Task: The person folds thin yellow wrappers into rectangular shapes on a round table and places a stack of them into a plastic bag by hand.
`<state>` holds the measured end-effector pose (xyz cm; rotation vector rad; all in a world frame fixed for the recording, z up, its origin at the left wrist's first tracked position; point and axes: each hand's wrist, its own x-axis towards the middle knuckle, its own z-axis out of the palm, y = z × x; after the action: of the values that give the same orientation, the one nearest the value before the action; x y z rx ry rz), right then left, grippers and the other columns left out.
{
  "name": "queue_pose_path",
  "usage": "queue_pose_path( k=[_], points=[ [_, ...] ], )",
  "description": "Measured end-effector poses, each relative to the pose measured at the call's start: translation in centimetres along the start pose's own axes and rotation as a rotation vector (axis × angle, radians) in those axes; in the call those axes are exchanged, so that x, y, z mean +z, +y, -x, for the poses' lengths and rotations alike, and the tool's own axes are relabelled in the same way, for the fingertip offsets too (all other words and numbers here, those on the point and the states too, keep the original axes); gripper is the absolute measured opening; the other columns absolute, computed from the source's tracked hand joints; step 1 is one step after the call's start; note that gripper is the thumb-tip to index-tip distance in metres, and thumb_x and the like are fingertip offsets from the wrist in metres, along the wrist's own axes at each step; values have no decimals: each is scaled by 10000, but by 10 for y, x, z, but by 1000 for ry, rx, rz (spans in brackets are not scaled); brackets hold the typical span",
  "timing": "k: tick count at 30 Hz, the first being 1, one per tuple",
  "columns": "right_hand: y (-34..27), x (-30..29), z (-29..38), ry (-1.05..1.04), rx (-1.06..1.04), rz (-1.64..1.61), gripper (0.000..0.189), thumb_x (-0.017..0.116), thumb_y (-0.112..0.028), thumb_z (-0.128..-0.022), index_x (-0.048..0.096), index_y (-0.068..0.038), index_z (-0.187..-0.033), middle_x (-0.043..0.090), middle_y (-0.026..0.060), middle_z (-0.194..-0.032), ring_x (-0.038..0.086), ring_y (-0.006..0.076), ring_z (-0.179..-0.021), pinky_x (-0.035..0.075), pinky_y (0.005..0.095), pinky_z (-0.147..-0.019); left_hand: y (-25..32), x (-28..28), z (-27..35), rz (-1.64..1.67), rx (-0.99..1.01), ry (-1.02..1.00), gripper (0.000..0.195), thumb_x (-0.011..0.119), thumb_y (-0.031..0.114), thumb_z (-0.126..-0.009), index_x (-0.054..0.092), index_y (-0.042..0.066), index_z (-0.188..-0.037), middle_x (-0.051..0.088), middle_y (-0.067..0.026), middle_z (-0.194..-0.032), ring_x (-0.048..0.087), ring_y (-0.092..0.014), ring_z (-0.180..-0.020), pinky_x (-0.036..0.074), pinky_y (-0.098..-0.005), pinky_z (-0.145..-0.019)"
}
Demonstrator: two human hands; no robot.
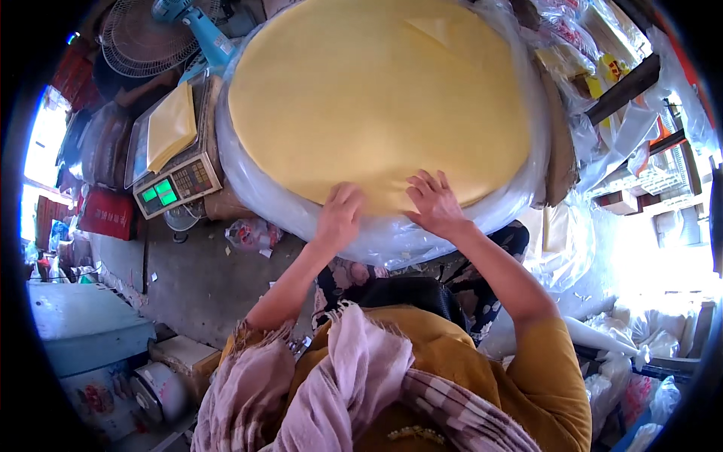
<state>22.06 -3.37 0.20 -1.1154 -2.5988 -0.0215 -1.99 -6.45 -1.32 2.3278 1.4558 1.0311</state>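
A large round stack of thin yellow sheets lies in front of me on clear plastic film that shows all around its rim. One sheet corner is folded over near the far right. At the near edge, my left hand is over the sheets with its fingers curled and slightly blurred; its fingertips are hidden, so I cannot tell if it grips anything. To its right, my right hand rests its spread fingers on the sheets by the same edge, with nothing visible in it.
Left of the stack stands a digital scale with a lit green display, bearing folded yellow sheets. Behind it is a blue fan. A plastic bag lies on the floor. Plastic-wrapped goods fill shelves at right.
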Motion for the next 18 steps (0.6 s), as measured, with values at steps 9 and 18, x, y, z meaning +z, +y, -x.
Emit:
queue_pose_path(
  k=[9, 18],
  points=[
    [28, 4, -10, -27, 150, -451, 174, 645, -205, -776, 617, -54, -856, 668, 66, -904, 640, 272, -860, 499, 348, -765, 1, 0, 0, 10, -18, -26, 291, 558, -76, -688, 619, 37, -950, 565, -105, -1082, 521, -320, -1054, 465, -399, -875],
    [14, -8, -5, -98, 395, -171, 616, 664, -373, -801, 445, -121, -1318, 427, 156, -1362, 389, 301, -1281, 335, 398, -1032, 39, 26, -69, -96, 131, -629, 337, 565, 245, -840, 572, 117, -1152, 545, -141, -1204, 371, -387, -1264, 276, -517, -1050]
  ],
)
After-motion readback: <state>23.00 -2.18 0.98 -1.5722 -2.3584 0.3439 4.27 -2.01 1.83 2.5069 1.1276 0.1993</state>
